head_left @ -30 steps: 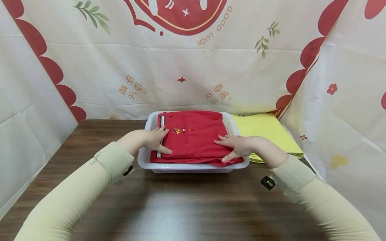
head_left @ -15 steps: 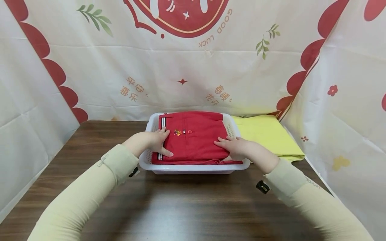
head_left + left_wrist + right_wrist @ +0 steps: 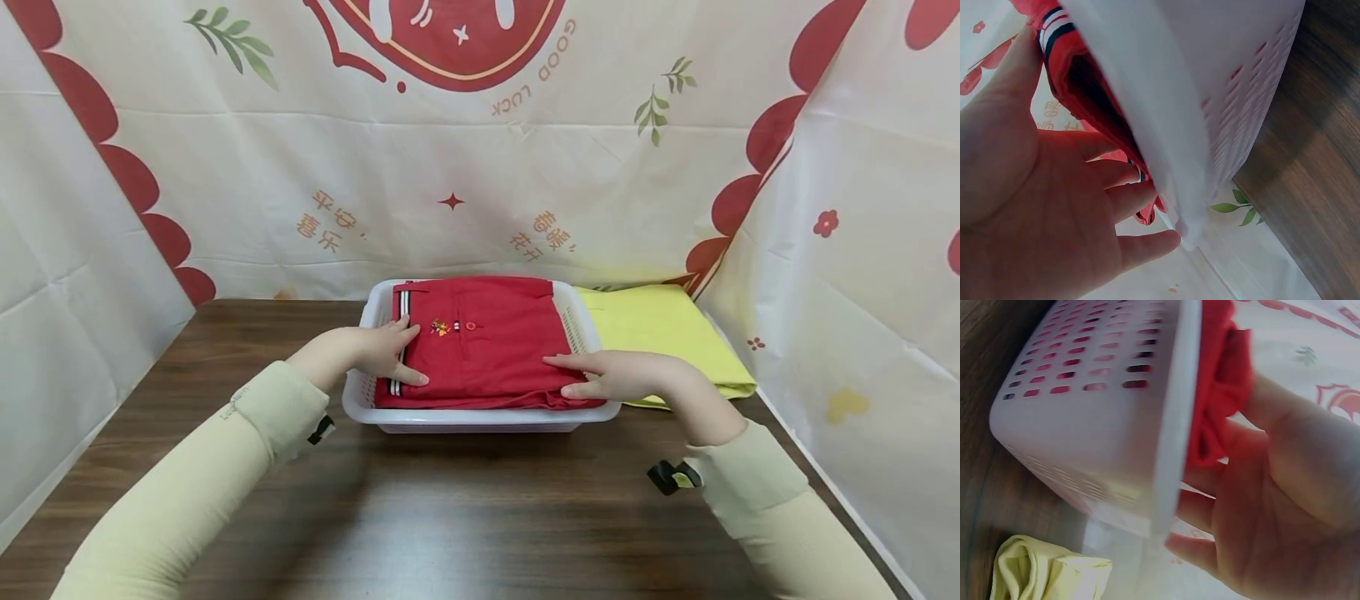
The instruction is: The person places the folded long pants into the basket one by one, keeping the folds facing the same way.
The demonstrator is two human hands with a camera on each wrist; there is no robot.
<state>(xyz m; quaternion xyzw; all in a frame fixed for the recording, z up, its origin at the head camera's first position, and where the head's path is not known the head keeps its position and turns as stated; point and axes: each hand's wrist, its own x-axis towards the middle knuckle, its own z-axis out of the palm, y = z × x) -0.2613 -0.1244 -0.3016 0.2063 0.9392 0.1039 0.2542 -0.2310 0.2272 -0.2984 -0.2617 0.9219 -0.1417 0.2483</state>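
A folded pair of red trousers (image 3: 495, 358) with a striped waistband, a button and a small embroidered emblem lies in a white plastic basket (image 3: 480, 419). My left hand (image 3: 382, 350) rests with spread fingers on the waistband side of the trousers. On the opposite side, my right hand (image 3: 618, 375) touches the trousers' right edge with fairly straight fingers. The left wrist view shows the waistband fold (image 3: 1060, 56) near the thumb, fingers reaching over the rim. Bunched red cloth (image 3: 1219, 387) at the basket's edge meets the right thumb and fingers in the right wrist view.
Folded yellow cloth (image 3: 667, 333) lies to the right of the basket, against the printed backdrop. A brown wooden table (image 3: 465, 517) carries everything. Printed white curtains (image 3: 450, 150) hang behind and at both sides.
My right hand has shifted slightly right and toward me, to the trousers' edge, and the cloth's front right corner looks neater. My left hand stays almost where it was.
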